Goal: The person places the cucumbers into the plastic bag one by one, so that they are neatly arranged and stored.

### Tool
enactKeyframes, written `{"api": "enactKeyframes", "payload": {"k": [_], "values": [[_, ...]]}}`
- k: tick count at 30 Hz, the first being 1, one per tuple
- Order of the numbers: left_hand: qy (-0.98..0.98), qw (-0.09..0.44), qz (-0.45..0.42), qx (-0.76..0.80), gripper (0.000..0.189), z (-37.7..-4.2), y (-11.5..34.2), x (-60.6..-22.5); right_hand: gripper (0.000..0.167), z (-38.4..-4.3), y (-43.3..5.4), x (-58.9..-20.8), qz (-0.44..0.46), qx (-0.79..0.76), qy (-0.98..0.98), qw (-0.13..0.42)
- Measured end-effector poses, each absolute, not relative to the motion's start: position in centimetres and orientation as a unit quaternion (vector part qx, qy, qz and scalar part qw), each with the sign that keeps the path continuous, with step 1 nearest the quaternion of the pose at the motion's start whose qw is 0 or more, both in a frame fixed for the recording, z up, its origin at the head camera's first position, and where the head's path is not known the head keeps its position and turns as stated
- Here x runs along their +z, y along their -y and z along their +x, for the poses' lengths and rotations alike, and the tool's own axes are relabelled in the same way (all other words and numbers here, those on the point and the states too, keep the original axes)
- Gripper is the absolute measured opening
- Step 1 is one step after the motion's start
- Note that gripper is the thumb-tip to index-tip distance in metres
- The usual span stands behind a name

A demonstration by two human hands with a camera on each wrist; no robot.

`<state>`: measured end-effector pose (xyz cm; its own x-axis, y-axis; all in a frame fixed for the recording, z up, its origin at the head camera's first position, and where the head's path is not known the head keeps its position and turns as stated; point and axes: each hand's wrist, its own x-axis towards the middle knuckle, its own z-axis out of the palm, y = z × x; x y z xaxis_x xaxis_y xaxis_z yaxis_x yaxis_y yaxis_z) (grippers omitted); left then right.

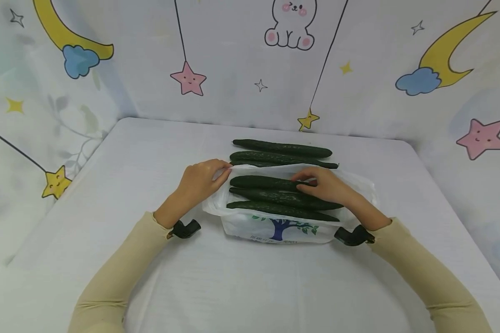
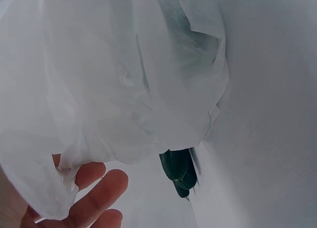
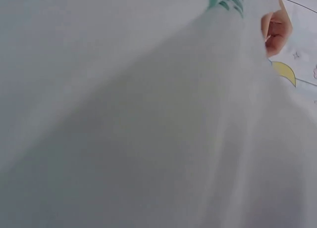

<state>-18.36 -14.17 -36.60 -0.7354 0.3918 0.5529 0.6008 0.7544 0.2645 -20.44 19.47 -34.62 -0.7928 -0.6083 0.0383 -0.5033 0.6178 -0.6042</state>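
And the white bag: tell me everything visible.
The white bag looks like thin, crinkled, translucent plastic, printed with a blue-trunked, green-leaved tree on its near side. It sits on the table, mouth open upward, three cucumbers visible inside. The left hand pinches its rim; the right hand is inside.

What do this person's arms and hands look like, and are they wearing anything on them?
The arms wear long, plain beige sleeves, creased lower down and ending near the wrists. A small, black, bent fitting sits at each wrist. The left hand and right hand are ungloved.
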Motion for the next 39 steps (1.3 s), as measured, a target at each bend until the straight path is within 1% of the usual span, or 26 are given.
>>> {"api": "enactKeyframes", "payload": {"k": [13,19,25,39], "values": [[0.907,0.241,-0.273,-0.213,0.018,-18.3,14.3,-36.7,0.027,-20.9,-18.7,-32.9,-0.31,-0.319,-0.889,0.106],[0.904,0.243,-0.276,-0.217,0.018,-18.4,14.2,-36.6,0.027,-21.2,-18.6,-32.6,-0.315,-0.324,-0.885,0.107],[0.904,0.239,-0.277,-0.223,0.017,-18.4,14.2,-36.7,0.026,-21.7,-18.5,-32.3,-0.302,-0.34,-0.884,0.109],[0.903,0.239,-0.279,-0.223,0.018,-18.4,14.2,-36.6,0.022,-23.0,-18.2,-32.0,-0.299,-0.331,-0.892,0.077]]}}
